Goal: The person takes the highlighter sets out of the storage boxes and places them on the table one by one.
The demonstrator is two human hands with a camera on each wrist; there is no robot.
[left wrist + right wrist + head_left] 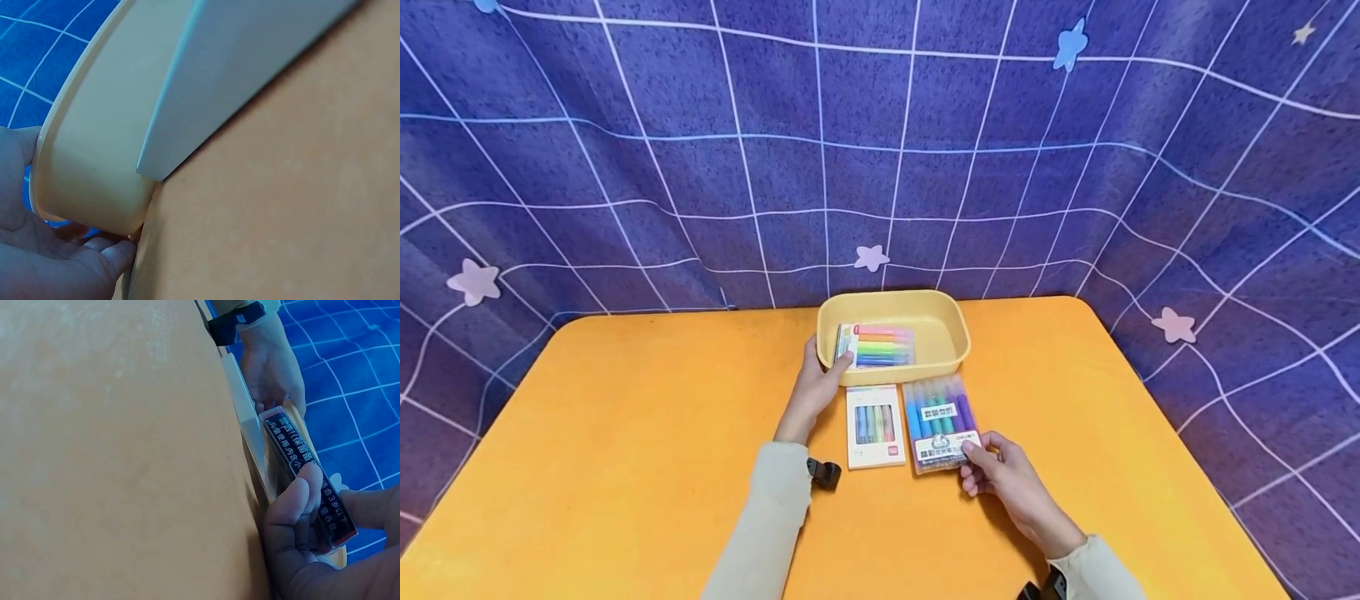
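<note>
At the back of the table a yellow plastic basket [940,368] holds a flat pack of rainbow-coloured pens [883,346]. My left hand [814,385] grips the basket's left front corner, thumb over the rim and fingers beneath the side in the left wrist view. My right hand [1003,477] pinches the lower right corner of a clear pack of blue, green and purple markers [936,421], thumb on top. In the right wrist view the pack's dark printed end [309,475] shows between thumb and fingers. A white box of pens [876,454] lies between the hands, in front of the basket.
The orange table [647,450] spreads out on both sides of the arms. Behind it and along the sides hangs a blue grid-patterned curtain [775,175] with stars, close to the basket's back.
</note>
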